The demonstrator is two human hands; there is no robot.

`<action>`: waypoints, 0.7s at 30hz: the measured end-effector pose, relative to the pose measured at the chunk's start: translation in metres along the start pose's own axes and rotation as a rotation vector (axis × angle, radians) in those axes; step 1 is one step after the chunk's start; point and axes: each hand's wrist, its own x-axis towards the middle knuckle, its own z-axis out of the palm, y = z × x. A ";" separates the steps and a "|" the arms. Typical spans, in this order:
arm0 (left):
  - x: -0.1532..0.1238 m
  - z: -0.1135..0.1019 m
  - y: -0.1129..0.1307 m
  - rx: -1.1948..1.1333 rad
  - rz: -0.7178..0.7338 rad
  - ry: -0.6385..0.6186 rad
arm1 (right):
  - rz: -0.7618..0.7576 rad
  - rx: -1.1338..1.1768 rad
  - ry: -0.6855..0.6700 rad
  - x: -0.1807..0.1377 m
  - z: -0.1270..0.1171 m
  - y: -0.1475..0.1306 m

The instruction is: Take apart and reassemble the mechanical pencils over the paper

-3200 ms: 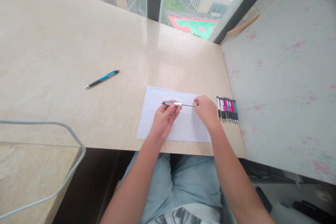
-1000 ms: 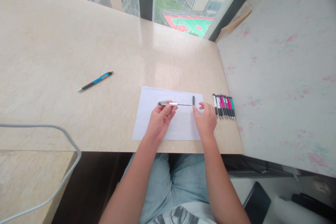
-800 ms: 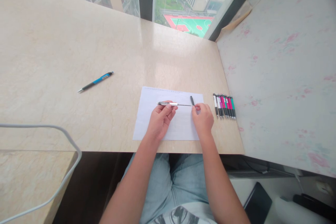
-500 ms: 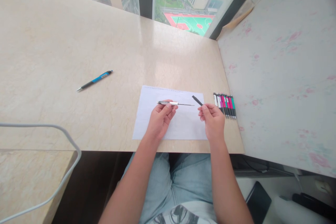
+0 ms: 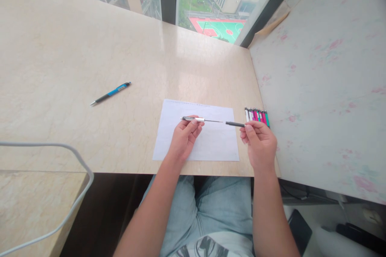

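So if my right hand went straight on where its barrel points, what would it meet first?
Likely the refill jutting from the pen in your left hand, just past the barrel, though depth is unclear.

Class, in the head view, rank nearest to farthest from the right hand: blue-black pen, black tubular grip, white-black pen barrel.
1. Black tubular grip: in the right hand.
2. White-black pen barrel: in the left hand.
3. Blue-black pen: far left on tabletop.

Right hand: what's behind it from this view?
Behind the right hand, the upper parts of a row of pens show on the desk. Their lower ends are covered by the hand.
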 end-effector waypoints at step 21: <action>-0.001 0.002 0.000 0.011 -0.013 -0.019 | -0.007 -0.081 -0.076 -0.003 0.023 0.007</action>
